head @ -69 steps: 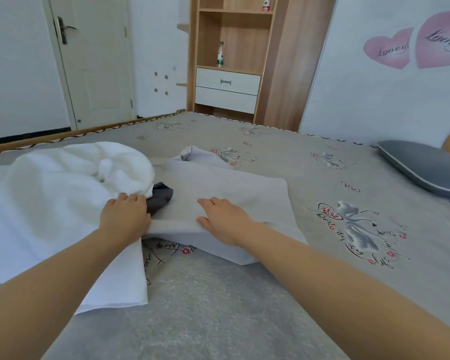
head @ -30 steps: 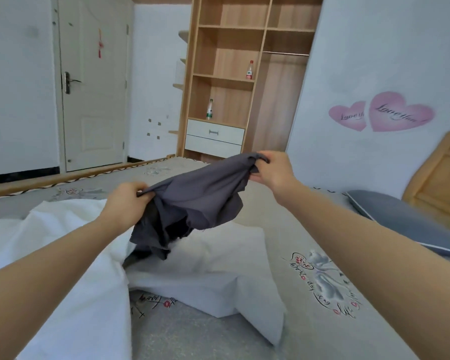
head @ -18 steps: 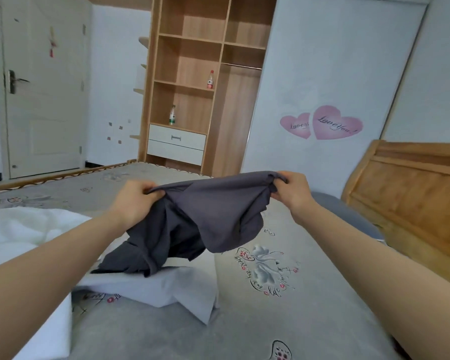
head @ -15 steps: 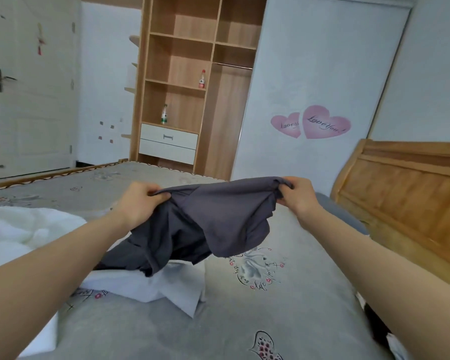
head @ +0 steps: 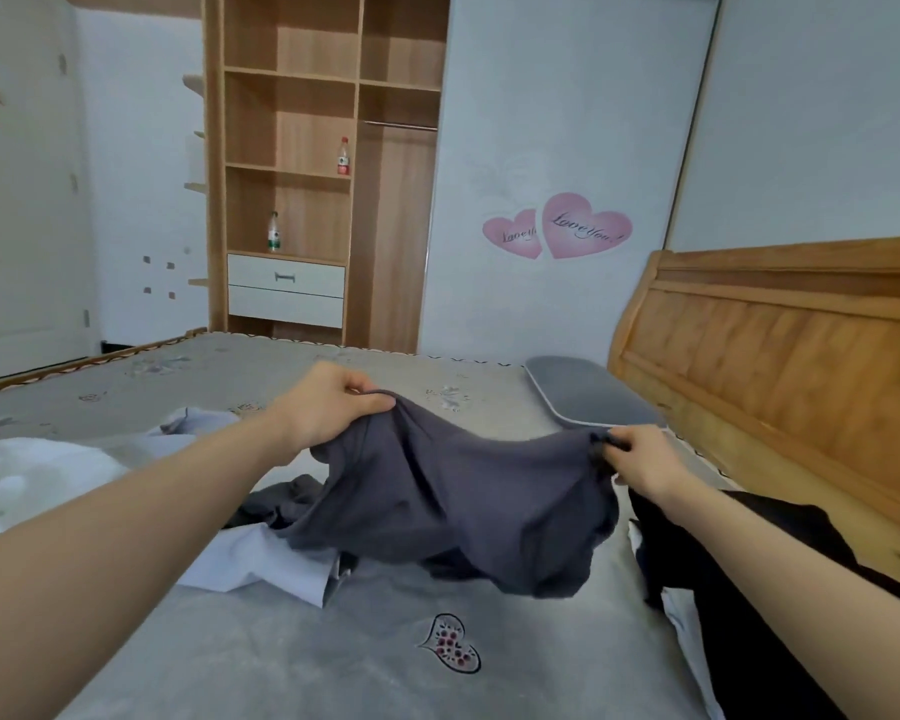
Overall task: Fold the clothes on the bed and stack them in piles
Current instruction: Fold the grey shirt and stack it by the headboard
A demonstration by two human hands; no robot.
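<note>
Dark grey cloth, a garment (head: 453, 506) whose kind cannot be told, hangs stretched between both hands above the bed (head: 292, 646). The left hand (head: 328, 402) has its fingers curled over the upper left edge, with the fabric bunched under the thumb. The right hand (head: 645, 459) pinches the upper right edge between thumb and fingers, and a small fold sticks out past the fingertips. The lower part of the garment sags, its left end trailing onto a pale folded garment (head: 261, 563) on the bed. A white towel (head: 27, 475) lies at the left. Black clothing (head: 739, 605) lies under the right forearm, near the wooden headboard (head: 780, 350). A grey pillow (head: 583, 392) rests just beside the headboard. Two pink heart stickers (head: 562, 228) on the wall read "Love you!". The bottle (head: 343, 157) labels in the wooden shelf unit (head: 302, 148) are too small to read.
</note>
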